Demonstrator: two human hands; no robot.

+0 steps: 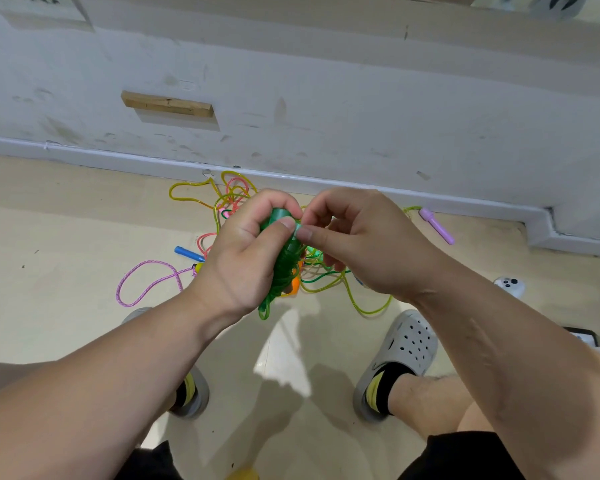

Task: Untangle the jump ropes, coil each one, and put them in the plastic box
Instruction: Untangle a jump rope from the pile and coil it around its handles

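Left hand (246, 258) clamped around the green rope (286, 265), a coiled bundle held above the floor (66, 237), loops dangling under the fist. Right hand (357, 244) pinches its end beside the left thumb. Below, the tangle (229, 199) lies along the floor's far edge, with a purple handle (437, 226) at its right.

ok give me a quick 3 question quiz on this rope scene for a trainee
1. True or false: the green rope is bundled in the left hand.
2. Which colour of handle lies nearest the wall: A blue, B purple, C orange?
3. How many hands are on the green rope?

Key
1. True.
2. B, the purple handle.
3. Two: the right hand pinches its top.
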